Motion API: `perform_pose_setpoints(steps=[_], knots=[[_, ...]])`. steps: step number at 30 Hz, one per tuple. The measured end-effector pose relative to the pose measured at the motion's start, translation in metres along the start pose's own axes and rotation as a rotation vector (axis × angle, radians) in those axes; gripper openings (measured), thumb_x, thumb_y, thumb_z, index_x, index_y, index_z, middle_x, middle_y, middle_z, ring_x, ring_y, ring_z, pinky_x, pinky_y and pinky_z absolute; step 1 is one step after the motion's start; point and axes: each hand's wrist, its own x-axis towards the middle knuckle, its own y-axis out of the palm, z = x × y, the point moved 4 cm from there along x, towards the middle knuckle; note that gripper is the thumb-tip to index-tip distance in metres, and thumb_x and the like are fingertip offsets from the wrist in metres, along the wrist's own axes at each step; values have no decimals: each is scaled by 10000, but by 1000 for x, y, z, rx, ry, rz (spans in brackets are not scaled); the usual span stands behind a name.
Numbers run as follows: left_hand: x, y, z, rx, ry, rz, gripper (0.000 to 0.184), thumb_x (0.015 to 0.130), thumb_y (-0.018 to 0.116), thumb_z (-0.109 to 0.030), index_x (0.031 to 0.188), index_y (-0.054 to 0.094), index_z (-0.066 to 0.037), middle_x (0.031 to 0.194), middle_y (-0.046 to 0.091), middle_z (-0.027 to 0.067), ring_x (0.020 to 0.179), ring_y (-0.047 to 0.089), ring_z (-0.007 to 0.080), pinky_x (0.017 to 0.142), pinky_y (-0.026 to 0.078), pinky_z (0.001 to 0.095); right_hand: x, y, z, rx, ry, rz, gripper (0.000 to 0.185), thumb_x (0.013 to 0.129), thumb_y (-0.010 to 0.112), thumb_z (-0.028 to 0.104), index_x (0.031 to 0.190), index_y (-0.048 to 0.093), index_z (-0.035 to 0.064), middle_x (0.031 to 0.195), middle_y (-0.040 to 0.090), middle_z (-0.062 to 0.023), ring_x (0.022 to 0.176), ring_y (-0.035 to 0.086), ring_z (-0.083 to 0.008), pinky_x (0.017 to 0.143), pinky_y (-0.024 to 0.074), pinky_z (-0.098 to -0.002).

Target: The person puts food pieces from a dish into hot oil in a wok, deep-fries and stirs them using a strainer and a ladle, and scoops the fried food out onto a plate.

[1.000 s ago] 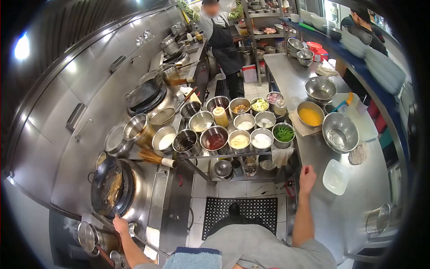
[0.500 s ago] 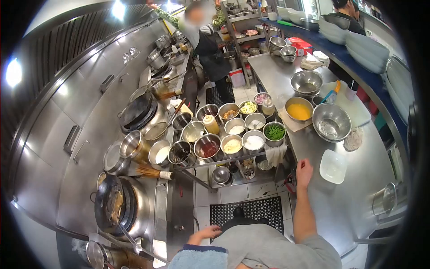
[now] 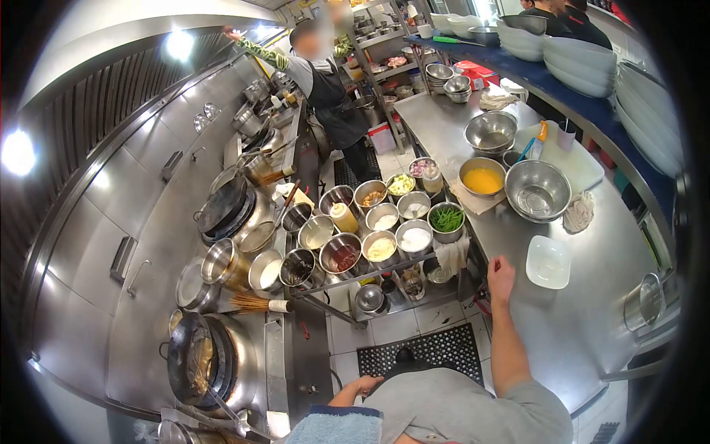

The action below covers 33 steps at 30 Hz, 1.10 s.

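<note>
My right hand [image 3: 501, 275] hangs over the left edge of the steel counter [image 3: 562, 325], its fingers curled in and nothing seen in them. Nearest to it is a square white bowl [image 3: 549, 262], lying apart on the counter with a little clear wetness or shine inside. My left hand [image 3: 365, 385] rests low at my waist against dark cloth, fingers extended and partly hidden, with no object visible in it. A blue towel [image 3: 336, 425] lies over my left arm or shoulder. To the left, a wok [image 3: 198, 359] on the burner holds a ladle [image 3: 235, 418] and something brown.
Ahead stands a rack of steel pots with sauces, powders and chopped greens [image 3: 447, 217]. On the counter are a pot of yellow liquid [image 3: 482, 180], a steel bowl [image 3: 538, 191] and a cloth [image 3: 578, 213]. A person in a dark apron [image 3: 336, 103] stands beyond. White bowls [image 3: 580, 66] line the shelf.
The view has shifted slightly, and my left hand has drawn in against my waist. The person ahead has stretched an arm out to the left. My right hand remains by the counter edge.
</note>
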Motion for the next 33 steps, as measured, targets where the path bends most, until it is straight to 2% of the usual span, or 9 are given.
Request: perform_pose_setpoints(steps=[3, 6, 9, 12, 15, 18, 21, 30, 33], knots=[[24, -5, 17, -6, -26, 74, 484, 817, 602, -512, 1011, 651, -71, 942, 650, 59, 869, 592, 208, 813, 459, 405, 0, -2, 5, 14, 17, 10, 198, 844, 591, 127, 733, 514, -18, 637, 566, -190, 567, 558, -357, 540, 434, -418], [27, -11, 25, -46, -43, 75, 492, 803, 622, -525, 984, 645, -68, 895, 631, 43, 818, 579, 195, 814, 454, 388, 0, -1, 6, 19, 29, 23, 199, 845, 590, 128, 737, 515, -21, 639, 565, -191, 569, 557, -358, 544, 435, -414], [32, -9, 30, -95, -46, 98, 439, 822, 623, -498, 933, 634, -74, 830, 587, 8, 691, 532, 131, 768, 457, 348, 0, -1, 5, 7, 38, 27, 199, 846, 589, 129, 737, 516, -21, 637, 565, -190, 568, 557, -357, 545, 436, -412], [39, -8, 34, -210, -43, 277, 335, 852, 623, -435, 885, 622, -102, 775, 545, -25, 614, 484, 75, 685, 468, 290, 0, -1, 4, -1, 34, 20, 198, 845, 588, 129, 734, 516, -18, 630, 563, -187, 563, 557, -356, 542, 435, -414], [-12, -7, 7, -268, -39, 267, 255, 868, 624, -386, 856, 613, -131, 741, 535, -48, 599, 476, 44, 606, 450, 223, 0, 0, 5, 4, 35, 25, 195, 842, 589, 128, 731, 517, -14, 620, 560, -184, 554, 556, -355, 536, 434, -418], [22, -11, 34, -320, -64, 395, 228, 842, 667, -369, 835, 615, -147, 723, 526, -64, 603, 479, 51, 567, 443, 205, 1, -2, 5, 14, 31, 22, 193, 839, 591, 128, 729, 518, -12, 614, 560, -180, 549, 557, -351, 532, 434, -421], [34, -9, 52, -373, -105, 298, 218, 821, 696, -358, 856, 639, -151, 759, 557, -65, 630, 502, 54, 599, 463, 213, 0, 2, -1, 16, 28, 10, 191, 837, 593, 128, 728, 519, -10, 614, 561, -179, 548, 559, -348, 532, 436, -421], [11, -9, 44, -341, -132, 337, 270, 815, 701, -353, 970, 650, -137, 863, 600, -47, 786, 553, 78, 765, 490, 250, 0, 0, 6, 12, 28, 18, 182, 836, 590, 136, 730, 535, -2, 624, 570, -184, 565, 569, -366, 537, 442, -430], [11, -13, 41, -315, -136, 358, 243, 822, 688, -351, 938, 634, -144, 837, 579, -51, 763, 539, 78, 759, 490, 253, 0, -6, 11, -53, 29, -4, 184, 841, 577, 163, 744, 552, 8, 642, 574, -207, 598, 579, -392, 550, 450, -452]])
